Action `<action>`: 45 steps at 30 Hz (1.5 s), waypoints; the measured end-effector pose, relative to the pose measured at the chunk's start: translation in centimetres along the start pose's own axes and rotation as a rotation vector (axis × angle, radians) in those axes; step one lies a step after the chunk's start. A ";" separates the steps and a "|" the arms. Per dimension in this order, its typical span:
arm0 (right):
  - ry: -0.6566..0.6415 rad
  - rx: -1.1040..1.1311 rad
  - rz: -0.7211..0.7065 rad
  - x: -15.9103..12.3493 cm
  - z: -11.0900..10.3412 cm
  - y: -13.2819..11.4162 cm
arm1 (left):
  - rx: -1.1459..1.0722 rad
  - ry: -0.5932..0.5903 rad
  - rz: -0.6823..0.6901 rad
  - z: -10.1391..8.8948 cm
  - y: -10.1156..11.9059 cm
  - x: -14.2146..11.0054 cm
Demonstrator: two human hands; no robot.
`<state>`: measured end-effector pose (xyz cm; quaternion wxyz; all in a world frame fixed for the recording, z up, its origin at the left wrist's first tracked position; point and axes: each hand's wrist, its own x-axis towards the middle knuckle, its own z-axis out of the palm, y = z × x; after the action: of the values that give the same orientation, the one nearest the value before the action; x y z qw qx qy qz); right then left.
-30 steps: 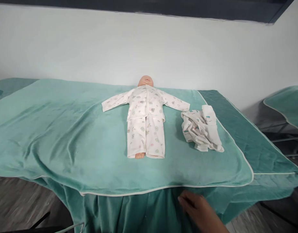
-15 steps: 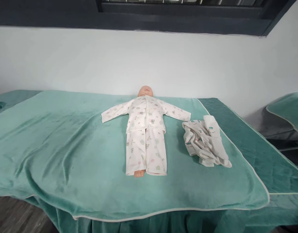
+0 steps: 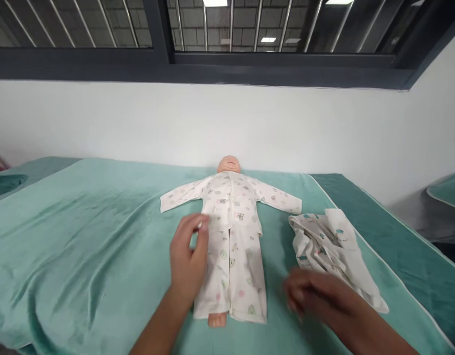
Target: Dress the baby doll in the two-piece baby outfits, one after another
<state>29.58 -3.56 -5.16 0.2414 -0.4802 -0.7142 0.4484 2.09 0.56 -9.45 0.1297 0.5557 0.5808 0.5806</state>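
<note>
A baby doll (image 3: 229,163) lies on its back with arms spread, in a white printed long-sleeved top (image 3: 220,202) and matching trousers (image 3: 246,276). One foot (image 3: 217,319) shows below the hem. Over the doll's side, at the left of the picture, is my left hand (image 3: 188,254), loosely curled with a gap between thumb and forefinger; nothing shows in it. Whether it touches the top I cannot tell. My right hand (image 3: 316,296), smeared by motion, is between the trousers and a crumpled white printed cloth (image 3: 342,251), partly covering that cloth.
Beneath everything lies a pale green blanket (image 3: 112,236) with a white edge, over a darker green cover (image 3: 401,246). A white wall (image 3: 198,118) stands directly behind, below a dark-framed window (image 3: 227,69) with metal bars. More green fabric (image 3: 449,190) is at the far right.
Both my hands have come into view from below. My view has tilted up, showing more window. The doll and crumpled cloth look unchanged in place.
</note>
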 end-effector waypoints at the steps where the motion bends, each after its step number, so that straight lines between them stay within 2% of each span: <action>1: 0.056 0.080 -0.090 3.9 -0.3 -1.4 | -0.034 -0.006 0.004 1.5 0.3 3.1; 4: 0.368 0.213 -0.244 15.5 -0.7 -3.9 | -0.029 -0.140 -0.011 6.2 0.1 10.9; 6: 0.483 0.188 -0.229 21.8 -0.5 -3.6 | 0.064 -0.244 0.018 8.9 -0.9 14.3; 8: 0.586 0.097 -0.192 26.0 -0.1 -2.1 | 0.163 -0.344 0.055 10.7 -2.1 16.0; 10: 0.656 0.080 -0.176 28.1 0.4 -0.4 | 0.215 -0.378 0.071 11.7 -3.1 16.4; 14: 0.661 0.155 -0.149 28.2 1.0 1.4 | 0.197 -0.379 0.088 11.7 -4.0 15.9; 22: 0.620 0.119 -0.203 27.8 0.8 0.8 | 0.145 -0.378 0.097 11.6 -4.3 15.9; 29: 0.599 0.188 -0.161 27.7 0.9 1.1 | 0.106 -0.362 0.093 11.5 -4.1 15.7; 35: 0.533 0.091 -0.214 27.9 0.8 1.2 | 0.069 -0.345 0.067 11.4 -4.0 15.4; 41: 0.570 0.040 -0.260 28.1 0.9 1.2 | 0.037 -0.316 0.057 11.4 -4.4 15.2; 45: 0.624 0.102 -0.258 27.9 1.1 1.2 | 0.007 -0.261 0.044 11.2 -4.3 14.7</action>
<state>17.52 21.35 -9.10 0.5266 -0.4873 -0.6374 0.2811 3.74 19.42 -9.00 0.1896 0.6395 0.5487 0.5040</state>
